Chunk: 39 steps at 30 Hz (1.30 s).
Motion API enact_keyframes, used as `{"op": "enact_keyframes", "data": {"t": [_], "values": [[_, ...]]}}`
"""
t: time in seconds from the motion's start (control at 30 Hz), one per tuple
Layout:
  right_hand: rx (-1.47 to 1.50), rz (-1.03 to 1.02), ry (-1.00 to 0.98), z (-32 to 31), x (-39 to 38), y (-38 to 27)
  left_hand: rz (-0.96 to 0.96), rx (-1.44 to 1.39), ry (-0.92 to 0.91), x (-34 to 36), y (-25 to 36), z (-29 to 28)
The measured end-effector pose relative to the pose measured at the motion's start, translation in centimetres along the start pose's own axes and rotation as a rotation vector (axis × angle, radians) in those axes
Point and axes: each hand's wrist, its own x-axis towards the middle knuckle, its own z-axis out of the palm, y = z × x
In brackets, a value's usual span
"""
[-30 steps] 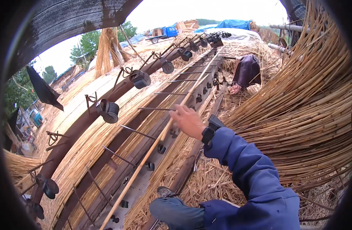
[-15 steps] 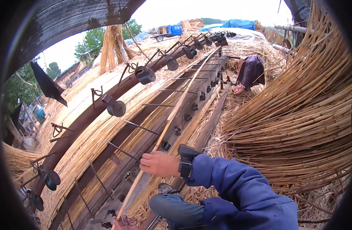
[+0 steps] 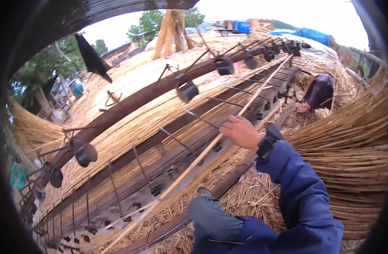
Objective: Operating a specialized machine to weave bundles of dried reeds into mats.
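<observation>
Our right hand (image 3: 242, 132) is on a long pale reed (image 3: 189, 168), a little toward three o'clock from the middle. Its fingers bend over the reed, but we cannot tell if they squeeze it, and we cannot tell how the fingers of our left hand are. The reed slants from two o'clock down to seven o'clock, close to some thin metal rods (image 3: 201, 119). Dark spools (image 3: 188, 91) hang from a brown bar (image 3: 139, 98) toward eleven o'clock, and a big reed bundle (image 3: 350, 156) sits at three o'clock
</observation>
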Motion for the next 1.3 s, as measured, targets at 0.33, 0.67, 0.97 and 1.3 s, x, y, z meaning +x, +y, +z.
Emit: {"op": "enact_keyframes", "data": {"t": [0.33, 0.67, 0.97, 1.3], "values": [[0.315, 0.343, -0.025, 3.1, -8.1, 0.5, -0.185, -0.497, 0.117, 10.4, 1.1, 12.3], [0.241, 0.566, -0.547, -1.8, -18.6, -11.8, -0.287, -0.442, 0.083, 23.6, -3.6, 17.5], [0.826, 1.296, -0.437, 1.9, -29.9, -11.9, -0.623, -0.2, 0.179, 27.9, -11.0, 18.4], [0.413, 0.489, -0.465, 1.9, -19.7, -13.7, -0.675, -0.208, 0.104, 25.1, -10.7, 16.1]]}}
